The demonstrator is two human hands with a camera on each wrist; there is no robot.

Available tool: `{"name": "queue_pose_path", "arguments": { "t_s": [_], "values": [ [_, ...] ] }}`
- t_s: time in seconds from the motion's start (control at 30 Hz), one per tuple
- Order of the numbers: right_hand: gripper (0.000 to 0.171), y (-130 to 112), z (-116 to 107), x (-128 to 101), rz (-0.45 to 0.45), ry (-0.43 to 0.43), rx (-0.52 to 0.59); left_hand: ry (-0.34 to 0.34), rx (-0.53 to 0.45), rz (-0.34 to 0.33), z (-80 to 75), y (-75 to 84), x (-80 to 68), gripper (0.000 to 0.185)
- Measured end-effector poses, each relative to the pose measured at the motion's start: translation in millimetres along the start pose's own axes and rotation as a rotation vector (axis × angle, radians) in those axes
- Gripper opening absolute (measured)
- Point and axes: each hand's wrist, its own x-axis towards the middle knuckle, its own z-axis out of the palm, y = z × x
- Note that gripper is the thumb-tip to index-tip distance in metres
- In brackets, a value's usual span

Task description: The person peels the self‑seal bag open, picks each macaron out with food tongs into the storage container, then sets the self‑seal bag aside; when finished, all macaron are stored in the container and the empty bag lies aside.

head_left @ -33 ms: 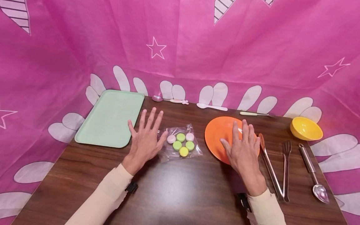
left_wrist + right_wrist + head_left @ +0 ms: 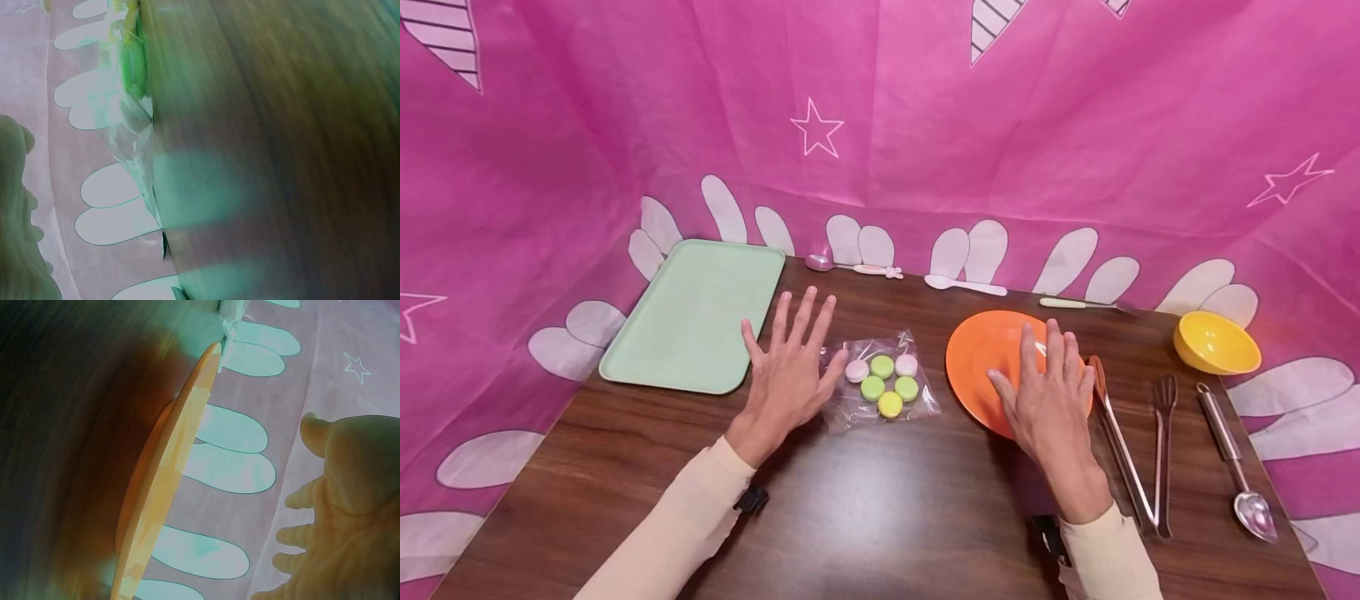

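My left hand [image 2: 786, 379] hovers with spread fingers between a pale green tray [image 2: 692, 321] and a clear plastic bag [image 2: 842, 412] holding several macarons [image 2: 882, 367] in pink, green and yellow. Its thumb tip overlaps the bag's left edge in the head view. My right hand [image 2: 1052, 404], fingers extended, is over the right part of an orange plate [image 2: 973, 367]. The right wrist view shows a gap between that palm [image 2: 362, 506] and the plate's rim [image 2: 165, 481]. Neither hand holds anything.
Metal tongs [image 2: 1123, 454] with brown tips lie right of the plate, beside a metal scoop [image 2: 1253, 515]. A yellow bowl [image 2: 1217, 342] stands at the back right. Along the back edge lie a spoon [image 2: 820, 262], a white spoon [image 2: 966, 286] and a pale-handled utensil [image 2: 1063, 303]. Pink cloth [image 2: 910, 125] surrounds the table.
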Motion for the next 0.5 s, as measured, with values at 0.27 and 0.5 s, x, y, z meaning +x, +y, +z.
{"name": "queue_pose_path", "arguments": {
  "t_s": [0.27, 0.5],
  "values": [
    [0.078, -4.5, 4.4, -5.7, -0.060, 0.055, 0.032, -0.018, 0.008, 0.005, -1.0, 5.6, -3.8, 0.074],
    [0.064, -28.2, 15.9, -14.2, -0.238, 0.030, 0.149, -0.158, -0.029, 0.134, 7.2, 32.7, -23.9, 0.069]
  ]
}}
